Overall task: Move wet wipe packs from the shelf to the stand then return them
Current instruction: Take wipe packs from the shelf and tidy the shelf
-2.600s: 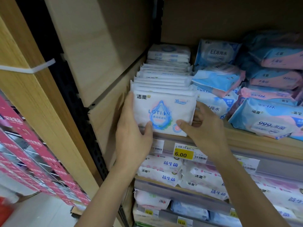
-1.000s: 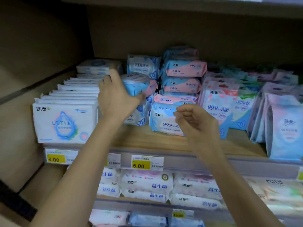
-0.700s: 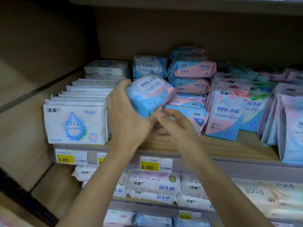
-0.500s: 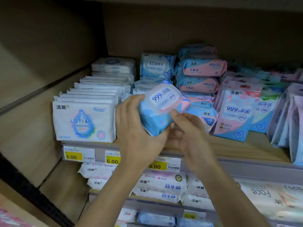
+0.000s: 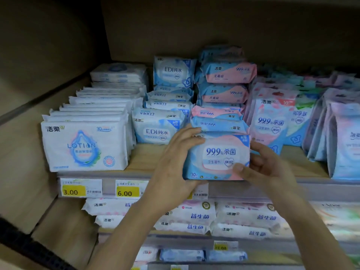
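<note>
A blue and pink wet wipe pack [image 5: 218, 156] marked 99.9% stands upright at the front of the wooden shelf [image 5: 148, 158], in front of a stack of similar packs [image 5: 218, 121]. My left hand [image 5: 175, 162] grips its left side, fingers over the top corner. Its right side is held by my right hand [image 5: 266, 166], thumb on the front face. Whether the pack rests on the shelf or hangs just above it, I cannot tell.
White LOTION packs [image 5: 83, 147] fill the shelf's left end, with blue EDI packs [image 5: 157, 129] beside them. Pink and blue hanging packs [image 5: 272, 123] crowd the right. Yellow price tags [image 5: 127, 191] line the shelf edge. More packs [image 5: 194, 217] lie on the lower shelf.
Both hands turned the blue and pink pack upright and carried it right and down to the shelf front, in front of the matching stack.
</note>
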Motion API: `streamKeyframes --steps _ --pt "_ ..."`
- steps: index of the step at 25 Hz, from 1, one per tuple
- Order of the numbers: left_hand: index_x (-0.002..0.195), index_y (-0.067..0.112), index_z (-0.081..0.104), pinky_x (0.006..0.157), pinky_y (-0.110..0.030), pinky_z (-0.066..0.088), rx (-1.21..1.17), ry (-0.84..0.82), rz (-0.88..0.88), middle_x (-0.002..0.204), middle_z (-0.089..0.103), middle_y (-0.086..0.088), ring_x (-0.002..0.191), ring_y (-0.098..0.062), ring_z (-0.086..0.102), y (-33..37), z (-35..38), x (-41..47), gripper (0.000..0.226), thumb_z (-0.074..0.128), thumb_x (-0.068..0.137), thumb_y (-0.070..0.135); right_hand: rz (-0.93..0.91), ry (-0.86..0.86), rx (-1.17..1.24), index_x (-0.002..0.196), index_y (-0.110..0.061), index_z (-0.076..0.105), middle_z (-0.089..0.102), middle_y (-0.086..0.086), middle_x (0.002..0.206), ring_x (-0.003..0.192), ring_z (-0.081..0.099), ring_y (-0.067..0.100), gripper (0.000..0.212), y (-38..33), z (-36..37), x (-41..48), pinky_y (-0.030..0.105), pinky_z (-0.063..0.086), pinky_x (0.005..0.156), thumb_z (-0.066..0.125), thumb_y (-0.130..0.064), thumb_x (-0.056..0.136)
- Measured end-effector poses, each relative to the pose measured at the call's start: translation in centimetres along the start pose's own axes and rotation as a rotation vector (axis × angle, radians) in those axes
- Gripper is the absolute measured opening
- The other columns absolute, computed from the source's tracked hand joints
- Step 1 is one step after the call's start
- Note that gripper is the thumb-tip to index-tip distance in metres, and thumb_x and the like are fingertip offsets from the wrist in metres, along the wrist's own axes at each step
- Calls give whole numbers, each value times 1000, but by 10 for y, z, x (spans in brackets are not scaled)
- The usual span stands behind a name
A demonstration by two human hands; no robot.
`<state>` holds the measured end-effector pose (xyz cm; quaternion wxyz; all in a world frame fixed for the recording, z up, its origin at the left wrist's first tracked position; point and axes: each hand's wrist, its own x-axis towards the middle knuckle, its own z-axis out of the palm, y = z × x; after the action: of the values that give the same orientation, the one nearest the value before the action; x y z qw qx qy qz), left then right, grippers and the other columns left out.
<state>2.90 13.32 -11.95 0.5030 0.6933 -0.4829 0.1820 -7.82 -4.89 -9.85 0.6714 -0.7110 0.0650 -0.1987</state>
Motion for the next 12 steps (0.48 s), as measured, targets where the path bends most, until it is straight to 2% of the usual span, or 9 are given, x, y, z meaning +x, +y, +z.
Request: streamKeyframes --steps 2,4,5,8,10,12 --pt "122 18 43 113 -18 20 -15 -46 -19 141 38 2 141 -3 22 -3 8 5 74 86 62 15 -35 6 -42 114 -21 55 75 0 100 88 70 13 74 3 -7 2 24 56 74 88 -44 51" --pt "122 23 42 114 -16 15 -8 -109 -42 145 35 5 143 -3 15 -4 10 8 72 83 64 22 -49 15 -67 109 -25 52 74 -2 101 90 69 13 54 6 -12 7 24 56 75 81 -26 63" --pt "122 25 43 115 -17 15 0 -127 -46 146 34 5 144 -4 14 -4 9 9 67 81 67 26 -44 7 -86 108 -25 50 74 -3 100 91 69 12 52 8 -14 9 24 56 74 77 -16 64" --pt "119 25 50 114 -20 20 14 -77 -52 146 35 2 143 -9 20 -4 8 7 49 71 75 30 -31 -11 -183 108 -23 51 73 -4 102 94 68 11 54 10 -17 11 25 56 78 77 -9 63" --pt "123 26 51 113 -24 26 42 -11 -108 147 33 4 141 -7 24 -3 6 2 52 69 75 35 -53 32 -232 113 -22 52 70 -4 104 93 67 10 55 11 -18 9 21 55 77 79 -7 67" --pt "130 31 48 110 -31 34 42 44 -220 146 34 8 138 -1 27 -3 3 -2 60 67 75 44 -94 83 -212 120 -21 49 68 -2 109 95 67 15 62 13 -17 6 24 56 76 81 -16 67"
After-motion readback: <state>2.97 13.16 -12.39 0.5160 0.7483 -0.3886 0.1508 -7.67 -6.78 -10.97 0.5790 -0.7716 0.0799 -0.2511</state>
